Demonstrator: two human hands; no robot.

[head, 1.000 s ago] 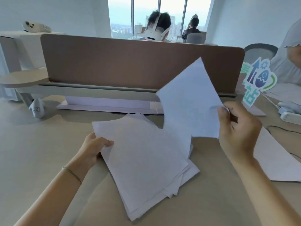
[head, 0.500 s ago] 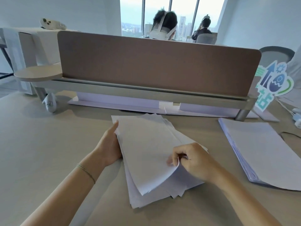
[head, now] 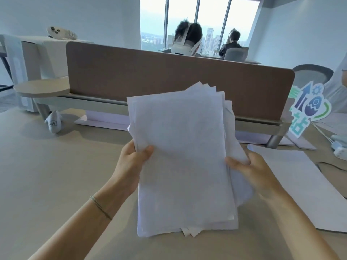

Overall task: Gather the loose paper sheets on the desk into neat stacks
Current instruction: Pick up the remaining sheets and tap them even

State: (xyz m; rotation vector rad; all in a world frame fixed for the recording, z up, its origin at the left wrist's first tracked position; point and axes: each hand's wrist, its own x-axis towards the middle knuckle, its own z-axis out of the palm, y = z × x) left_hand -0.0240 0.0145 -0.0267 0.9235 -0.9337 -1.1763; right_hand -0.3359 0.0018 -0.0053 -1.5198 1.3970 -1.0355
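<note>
A bundle of white paper sheets [head: 184, 156] stands raised off the desk, tilted toward me, its top corners fanned out unevenly. My left hand [head: 133, 162] grips its left edge, thumb on the front. My right hand [head: 251, 169] grips the right edge, where some sheets bulge out and curl. The bundle's lower edge hangs just above the desk [head: 56, 175]. A second, flat stack of white paper [head: 300, 184] lies on the desk to the right.
A brown divider panel [head: 169, 76] runs across the back of the desk. A small white figure [head: 53, 121] sits at the back left. A colourful cut-out sign [head: 308, 109], a white charger and cables [head: 339, 149] lie at the far right. People sit beyond the divider.
Both hands have closed on the loose pile and lifted it from the desk into an upright bundle. Earlier the right hand laid one sheet onto the pile.
</note>
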